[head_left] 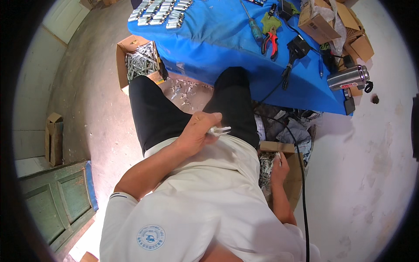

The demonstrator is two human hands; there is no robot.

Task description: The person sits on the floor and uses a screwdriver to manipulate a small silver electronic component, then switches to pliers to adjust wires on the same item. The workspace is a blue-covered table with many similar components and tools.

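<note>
My left hand (198, 129) is closed over my lap, gripping a few thin whitish pieces (219, 130) that stick out past the thumb; what they are made of is unclear. Down at my right side, my right hand (279, 169) reaches over an open cardboard box (297, 177). Its fingers are pinched together around a small pale bit, too small to name. Inside that box lie many small whitish-grey pieces (265, 171), partly hidden by my hand and shirt.
A blue-covered table (200, 32) ahead bears rows of silver metal parts (159, 12), red-handled pliers (271, 43), a screwdriver (253, 24) and a steel flask (348, 78). A carton of metal pieces (142, 61) stands at left. A black cable (301, 174) hangs beside my right arm.
</note>
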